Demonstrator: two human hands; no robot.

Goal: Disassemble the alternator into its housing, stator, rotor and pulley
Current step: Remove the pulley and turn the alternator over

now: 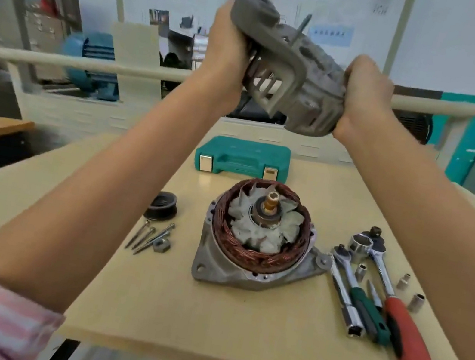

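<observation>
Both hands, left hand [228,42] and right hand [363,97], grip the lifted-off housing half [287,71] high over the table [204,326], the pulley [161,206] already lies left, while copper stator [248,254] and rotor [267,217] probably still need separating.

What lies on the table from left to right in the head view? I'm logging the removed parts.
Black pulley → long bolts with a nut → lower housing half holding the copper stator and rotor → green-handled ratchet → red-handled ratchet → small loose sockets.
</observation>
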